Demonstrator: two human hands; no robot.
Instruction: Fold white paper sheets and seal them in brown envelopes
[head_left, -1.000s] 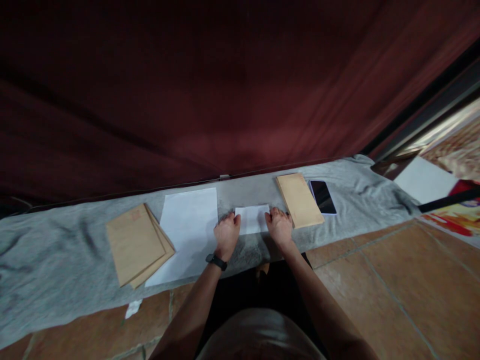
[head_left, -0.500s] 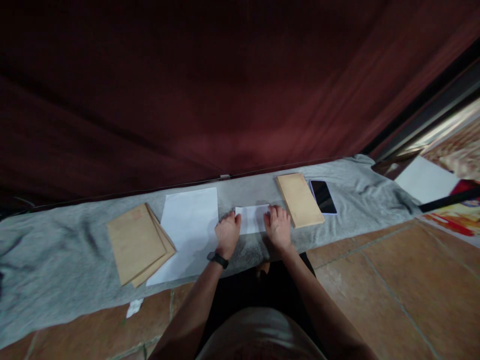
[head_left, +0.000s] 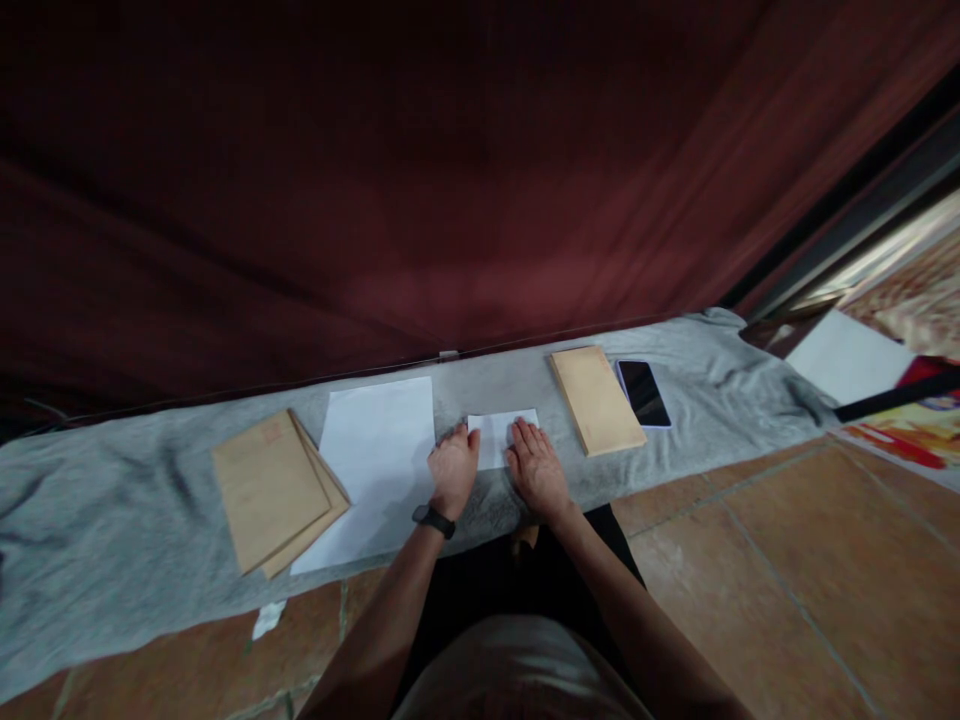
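Observation:
A small folded sheet of white paper (head_left: pixel 492 436) lies on the grey cloth right in front of me. At its left end my left hand (head_left: pixel 454 468) is closed on the edge, thumb on top and the other fingers curled. My right hand (head_left: pixel 538 472) rests flat on the paper's right part, fingers stretched out and covering its lower right corner. Just left of my left hand is a larger white sheet of paper (head_left: pixel 382 450). Brown envelopes (head_left: pixel 274 480) overlap that sheet's left side. Another stack of brown envelopes (head_left: pixel 596 400) lies to the right of my right hand.
A phone with a dark screen (head_left: pixel 645 393) lies beside the right envelopes. The grey cloth (head_left: pixel 135 520) covers a long narrow surface against a dark red curtain (head_left: pixel 480 200). A scrap of white paper (head_left: pixel 268 618) is on the tiled floor (head_left: pixel 735 580).
My right hand has moved left from the folded paper's right end and now lies flat on it. My left hand keeps its hold on the left end.

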